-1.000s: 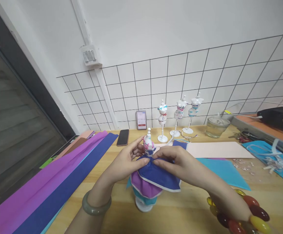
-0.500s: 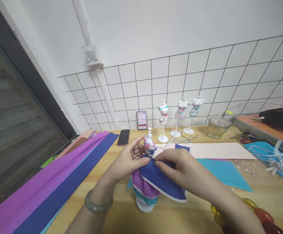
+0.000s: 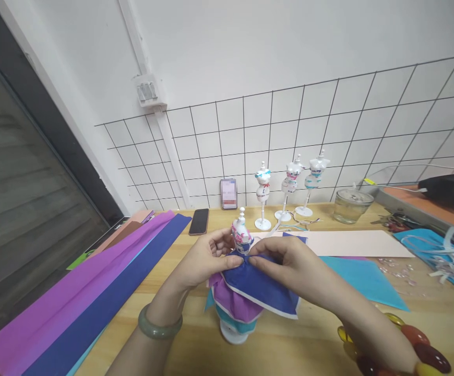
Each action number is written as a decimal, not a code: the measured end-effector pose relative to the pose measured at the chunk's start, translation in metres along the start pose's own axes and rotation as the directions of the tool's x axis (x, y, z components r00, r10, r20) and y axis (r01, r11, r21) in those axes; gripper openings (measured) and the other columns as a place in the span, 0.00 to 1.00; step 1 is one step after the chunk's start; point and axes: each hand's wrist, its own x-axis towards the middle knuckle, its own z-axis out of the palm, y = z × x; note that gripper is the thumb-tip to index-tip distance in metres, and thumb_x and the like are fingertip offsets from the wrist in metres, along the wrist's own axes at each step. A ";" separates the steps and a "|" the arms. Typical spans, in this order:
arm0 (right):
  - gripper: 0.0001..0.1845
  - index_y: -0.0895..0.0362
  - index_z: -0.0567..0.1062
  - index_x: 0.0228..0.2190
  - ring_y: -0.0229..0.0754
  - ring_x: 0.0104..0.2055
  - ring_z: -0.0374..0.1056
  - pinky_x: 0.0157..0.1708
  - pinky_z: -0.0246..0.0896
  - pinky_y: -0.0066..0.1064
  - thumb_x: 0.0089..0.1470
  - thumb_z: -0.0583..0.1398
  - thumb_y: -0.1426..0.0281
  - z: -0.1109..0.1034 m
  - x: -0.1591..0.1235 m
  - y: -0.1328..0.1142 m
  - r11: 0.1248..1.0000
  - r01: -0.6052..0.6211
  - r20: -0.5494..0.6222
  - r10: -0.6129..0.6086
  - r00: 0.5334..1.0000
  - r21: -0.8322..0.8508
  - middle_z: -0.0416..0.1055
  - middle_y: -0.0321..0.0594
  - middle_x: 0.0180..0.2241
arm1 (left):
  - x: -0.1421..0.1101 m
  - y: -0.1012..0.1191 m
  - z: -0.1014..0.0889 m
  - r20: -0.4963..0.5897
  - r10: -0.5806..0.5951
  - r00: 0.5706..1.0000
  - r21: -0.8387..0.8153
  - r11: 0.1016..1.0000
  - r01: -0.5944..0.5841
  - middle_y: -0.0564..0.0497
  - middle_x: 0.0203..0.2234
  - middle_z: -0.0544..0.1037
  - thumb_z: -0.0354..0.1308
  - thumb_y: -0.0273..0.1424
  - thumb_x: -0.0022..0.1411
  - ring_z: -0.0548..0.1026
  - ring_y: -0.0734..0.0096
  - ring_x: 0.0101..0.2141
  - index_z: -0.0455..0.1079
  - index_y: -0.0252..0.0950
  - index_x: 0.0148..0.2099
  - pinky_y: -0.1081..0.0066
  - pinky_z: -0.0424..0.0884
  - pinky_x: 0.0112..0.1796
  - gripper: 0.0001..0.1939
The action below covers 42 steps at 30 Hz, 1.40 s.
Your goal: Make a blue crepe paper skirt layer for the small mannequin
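In front of me on the wooden table stands a small white dress form [image 3: 240, 233] with pink and blue marks on its torso. A layered skirt hangs on it: dark blue sheet [image 3: 264, 284] with a white edge on top, purple layer [image 3: 238, 303] below, turquoise layer [image 3: 238, 322] lowest. My left hand [image 3: 215, 256] is closed around the form's left side, its thumb pressing the blue sheet at the waist. My right hand [image 3: 282, 261] pinches the same blue sheet just right of that thumb. Gathered folds show between the two thumbs.
Three more white dress forms [image 3: 263, 193] stand at the back near a glass [image 3: 352, 204]. Long purple and blue sheets [image 3: 105, 282] lie on the left. A phone [image 3: 199, 221] lies behind my left hand; another [image 3: 229, 194] leans upright. Turquoise sheet [image 3: 368, 282] and clear beads lie right.
My right thumb and fingers have shifted slightly at the waist, and the blue sheet's lower right corner has risen a little. My left hand keeps its hold on the form.
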 end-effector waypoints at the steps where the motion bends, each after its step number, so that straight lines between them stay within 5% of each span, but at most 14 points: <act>1: 0.08 0.56 0.76 0.30 0.36 0.29 0.65 0.27 0.58 0.25 0.55 0.56 0.68 0.000 0.001 0.001 1.000 -0.013 -0.009 0.013 1.000 0.010 0.74 0.35 0.28 | 0.000 0.002 0.001 0.005 -0.004 1.000 0.000 1.000 0.004 0.45 0.44 0.73 0.66 0.27 0.50 0.71 0.63 0.44 0.68 0.36 0.50 0.64 0.64 0.48 0.24; 28: 0.10 0.57 0.74 0.26 0.36 0.26 0.60 0.24 0.53 0.26 0.52 0.59 0.63 0.006 0.007 0.009 0.993 -0.107 -0.058 0.110 0.992 0.050 0.69 0.35 0.24 | -0.001 0.003 0.003 -0.026 -0.018 0.999 0.018 1.000 0.019 0.44 0.45 0.74 0.67 0.29 0.48 0.71 0.60 0.46 0.69 0.36 0.50 0.60 0.62 0.50 0.25; 42: 0.11 0.58 0.68 0.26 0.31 0.20 0.56 0.19 0.49 0.23 0.46 0.64 0.64 0.013 0.014 0.018 0.915 -0.184 0.000 0.197 0.980 0.360 0.61 0.29 0.18 | -0.003 0.011 0.015 -0.144 -0.018 0.989 0.094 0.995 0.032 0.45 0.42 0.76 0.65 0.33 0.51 0.73 0.60 0.44 0.70 0.35 0.46 0.63 0.68 0.45 0.20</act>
